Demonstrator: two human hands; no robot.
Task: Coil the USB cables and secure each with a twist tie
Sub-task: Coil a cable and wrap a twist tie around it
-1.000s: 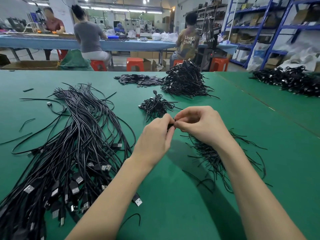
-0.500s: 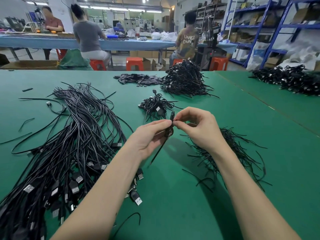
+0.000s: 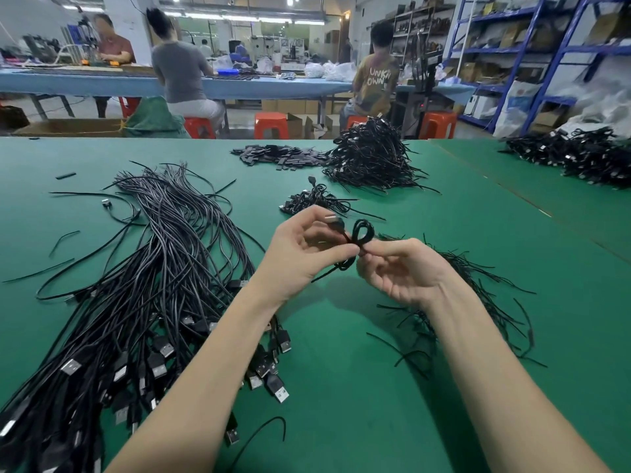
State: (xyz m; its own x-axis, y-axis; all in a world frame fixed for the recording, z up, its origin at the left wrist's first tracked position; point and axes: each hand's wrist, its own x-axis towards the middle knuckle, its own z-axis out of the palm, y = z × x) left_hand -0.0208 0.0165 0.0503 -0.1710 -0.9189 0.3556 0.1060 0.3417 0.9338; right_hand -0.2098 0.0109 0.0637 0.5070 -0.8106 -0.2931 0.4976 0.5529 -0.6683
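Head view, middle of the frame: we hold one coiled cable (image 3: pixel 362 233) above the green table (image 3: pixel 341 387), our left hand (image 3: pixel 300 254) pinching it near the plug, our right hand (image 3: pixel 403 271) pinching the tie at its waist. We judge the twist should stay snug against the loops so they don't spring apart. We count one loose bundle of cables (image 3: pixel 143 285) at left, three finished heaps behind, and one scatter of ties (image 3: pixel 478 302) at right
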